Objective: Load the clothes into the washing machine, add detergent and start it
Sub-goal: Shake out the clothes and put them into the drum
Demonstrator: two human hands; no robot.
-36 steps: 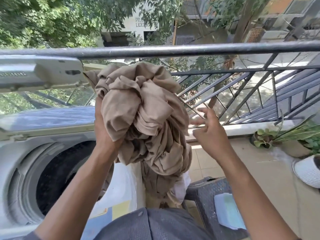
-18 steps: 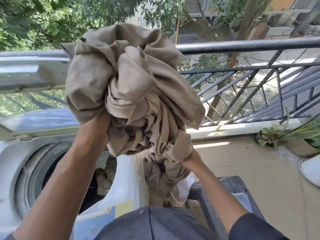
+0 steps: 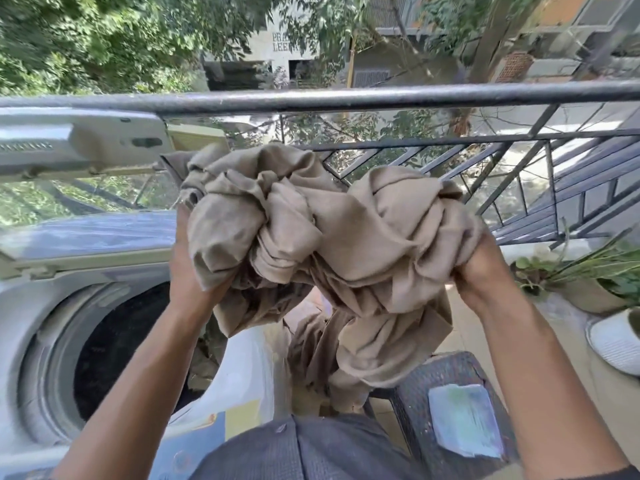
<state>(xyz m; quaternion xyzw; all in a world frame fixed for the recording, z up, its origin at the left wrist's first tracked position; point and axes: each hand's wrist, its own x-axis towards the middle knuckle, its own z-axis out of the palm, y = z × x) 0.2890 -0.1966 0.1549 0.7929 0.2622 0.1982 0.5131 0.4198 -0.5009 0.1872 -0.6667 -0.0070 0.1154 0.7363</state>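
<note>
We held the bundle of clothes [image 3: 311, 237] up in front of us with both hands, above and a little to the right of the open drum [image 3: 114, 344] of the washing machine [image 3: 31, 299]. Half a second earlier the bundle had been lifted higher, its top above the balcony railing [image 3: 346, 98]; now it had come down so that its top sat below the top rail. It had also spread sideways: before, it hung as one tall lump over the left hand, and now it lay wide between the two hands.

Our left hand [image 3: 188, 268] gripped the left underside of the bundle, fingers buried in the cloth. Our right hand [image 3: 481, 268] had moved up and out to the right; earlier it was low, under the hanging tail, and now its grip was closed on the right end of the bundle at about the same height as the left hand. A loose tail of the cloth hung down between our arms, toward the dark stool [image 3: 446, 382] beside the machine.

The machine's lid [image 3: 79, 140] stood raised at the left, as before. A pale blue packet [image 3: 464, 420] lay on the stool, and potted plants [image 3: 588, 271] stood on the floor at the right, near the railing.
</note>
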